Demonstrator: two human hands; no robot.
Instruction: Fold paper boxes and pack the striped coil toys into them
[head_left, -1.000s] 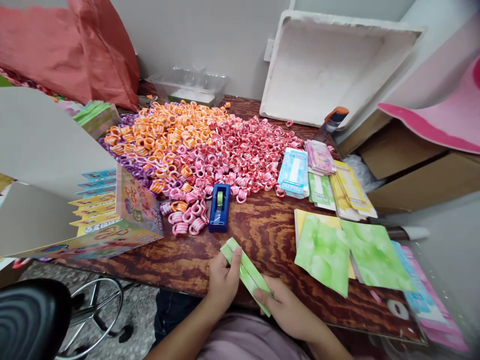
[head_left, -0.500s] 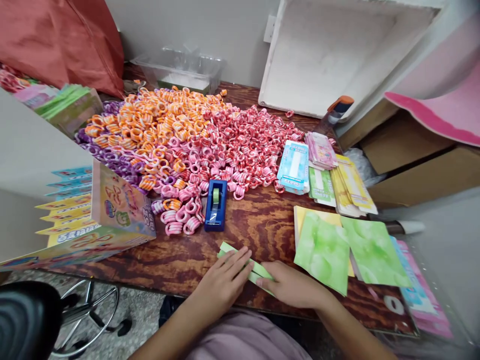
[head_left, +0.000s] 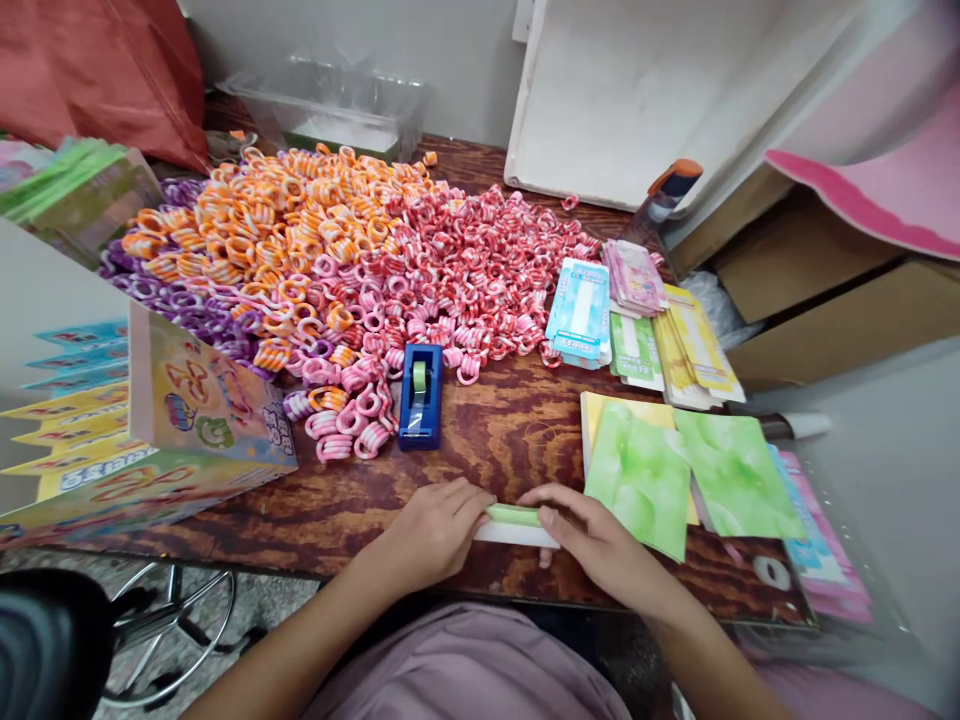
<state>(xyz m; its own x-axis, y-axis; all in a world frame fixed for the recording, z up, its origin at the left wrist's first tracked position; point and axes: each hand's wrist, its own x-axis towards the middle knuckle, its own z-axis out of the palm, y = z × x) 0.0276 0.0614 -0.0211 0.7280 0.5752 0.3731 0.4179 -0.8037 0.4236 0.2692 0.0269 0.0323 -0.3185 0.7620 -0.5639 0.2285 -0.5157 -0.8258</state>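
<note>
Fingers of both hands, left (head_left: 439,530) and right (head_left: 581,535), seemingly pinch a green-and-white folded strip (head_left: 516,526).

Clockwise around the tape dispenser (head_left: 420,420) on the table (head_left: 345,515), a heap of rings (head_left: 450,250) spreads from ten to two o'clock, a clear-walled tray (head_left: 409,108) behind it just short of twelve. Card stacks (head_left: 581,310) lie between two and three, paper sheets (head_left: 637,475) near four, a paper strip (head_left: 517,533) at five. A stool (head_left: 52,640) stands at eight, a display box (head_left: 214,400) at nine.
</note>
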